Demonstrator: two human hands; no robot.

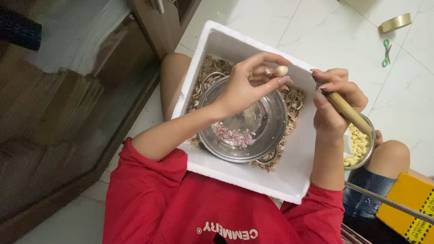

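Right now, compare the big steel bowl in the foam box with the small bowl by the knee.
The big steel bowl sits inside the white foam box; the small bowl rests outside it. The big bowl holds only a few purplish peels; the small bowl is heaped with pale peeled cloves. The big bowl is much wider. Both are round, shiny metal.

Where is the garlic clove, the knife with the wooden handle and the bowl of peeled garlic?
garlic clove (pixel 281 70), head view, on the middle of the clove, pinched in the left hand's fingertips.
knife (pixel 347 110), head view, on its wooden handle, in the right hand.
bowl of peeled garlic (pixel 358 145), head view, on the cloves inside.
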